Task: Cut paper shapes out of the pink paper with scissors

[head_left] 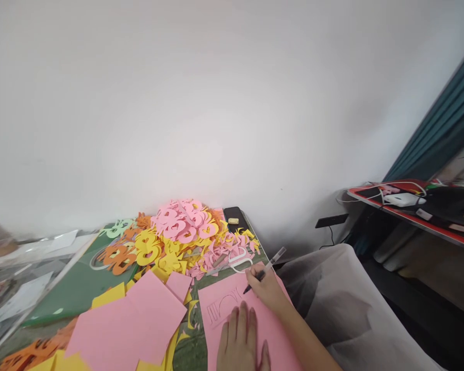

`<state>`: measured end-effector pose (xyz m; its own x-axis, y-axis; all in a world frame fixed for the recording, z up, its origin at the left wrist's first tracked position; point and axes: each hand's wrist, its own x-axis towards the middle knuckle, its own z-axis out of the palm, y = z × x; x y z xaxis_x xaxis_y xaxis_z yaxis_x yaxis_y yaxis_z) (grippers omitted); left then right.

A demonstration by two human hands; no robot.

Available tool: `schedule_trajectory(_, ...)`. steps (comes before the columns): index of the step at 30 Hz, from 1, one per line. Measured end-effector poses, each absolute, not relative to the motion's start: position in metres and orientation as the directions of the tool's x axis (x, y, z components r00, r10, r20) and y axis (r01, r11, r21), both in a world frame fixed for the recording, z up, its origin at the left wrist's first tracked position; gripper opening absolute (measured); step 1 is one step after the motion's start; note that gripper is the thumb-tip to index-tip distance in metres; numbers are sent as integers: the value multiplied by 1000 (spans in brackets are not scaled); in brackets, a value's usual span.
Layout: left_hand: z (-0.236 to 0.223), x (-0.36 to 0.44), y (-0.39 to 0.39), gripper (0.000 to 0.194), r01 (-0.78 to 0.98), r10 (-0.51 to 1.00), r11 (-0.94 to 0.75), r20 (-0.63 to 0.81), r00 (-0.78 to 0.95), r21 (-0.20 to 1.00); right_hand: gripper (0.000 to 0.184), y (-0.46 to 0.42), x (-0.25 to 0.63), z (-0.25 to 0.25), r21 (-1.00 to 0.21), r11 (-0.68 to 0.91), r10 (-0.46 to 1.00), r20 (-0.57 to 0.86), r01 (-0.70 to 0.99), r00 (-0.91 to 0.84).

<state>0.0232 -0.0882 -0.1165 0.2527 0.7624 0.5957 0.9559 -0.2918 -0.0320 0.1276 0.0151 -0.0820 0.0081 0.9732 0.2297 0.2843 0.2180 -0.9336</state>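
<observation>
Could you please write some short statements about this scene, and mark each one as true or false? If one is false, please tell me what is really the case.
1. The right hand holds a pen. True.
2. The left hand is lifted high above the paper. False: it lies flat on the pink sheet.
3. Drawn lines are visible on the pink sheet. True.
4. All the cut-out shapes in the piles are one colour. False: there are pink cut-outs, yellow cut-outs, orange cut-outs and a green cut-out.
</observation>
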Motion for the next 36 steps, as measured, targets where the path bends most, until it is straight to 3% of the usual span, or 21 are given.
schedule_trajectory(9, -117, 24, -88, 40, 957, 752, -285, 605, 261, -58, 29, 14, 127, -83, -935, 229, 972, 207, 271, -110)
schedule_trajectory(36, -119, 25, -88, 40, 961, 759, -269, 599, 255, -68, 32, 17, 124, -85, -934, 217, 976, 217, 282, -32)
